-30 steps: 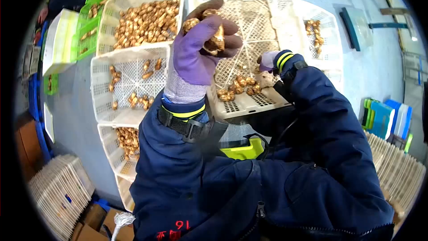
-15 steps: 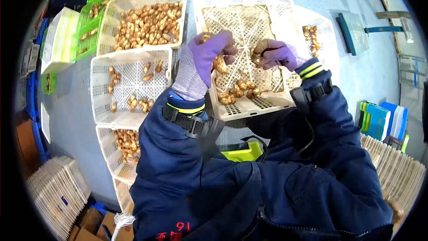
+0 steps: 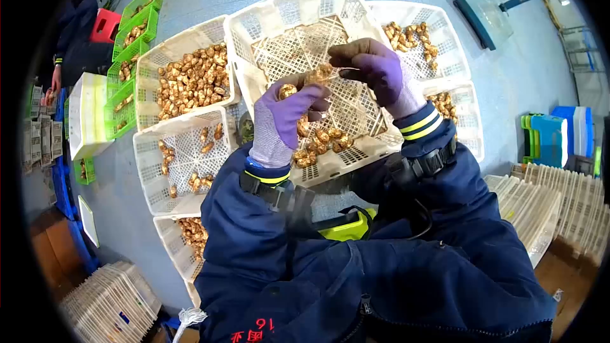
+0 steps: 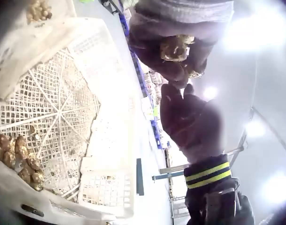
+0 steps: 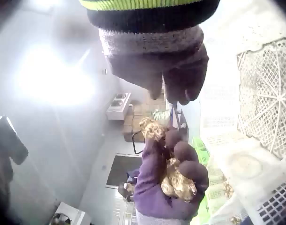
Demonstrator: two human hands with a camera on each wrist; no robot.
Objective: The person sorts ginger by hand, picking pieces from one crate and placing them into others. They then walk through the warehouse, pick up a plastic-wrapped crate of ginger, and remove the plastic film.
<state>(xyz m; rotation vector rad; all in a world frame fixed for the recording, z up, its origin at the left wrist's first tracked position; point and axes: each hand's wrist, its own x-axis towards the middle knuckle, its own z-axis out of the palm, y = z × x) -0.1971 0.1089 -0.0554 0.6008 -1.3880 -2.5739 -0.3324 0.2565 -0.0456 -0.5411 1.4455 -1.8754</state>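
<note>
My gloved left hand curls round several brown ringed tubers, over the big white crate. One tuber lies in its palm in the right wrist view. Another tuber sticks up between thumb and fingertips. Facing it, my gloved right hand hovers with bent, parted fingers that hold nothing. Its fingertips sit just off the raised tuber in the right wrist view. Below the hands, a small heap of tubers rests along the crate's near side.
On the left stand more white crates with tubers, and beyond them green baskets. Other crates flank the right side. A floor scale stands at the far right, and stacked white crates are at the lower left.
My left hand has come down from its raised position, still holding tubers. The right hand has left the crate's right side and come up beside the left. The head view has turned.
</note>
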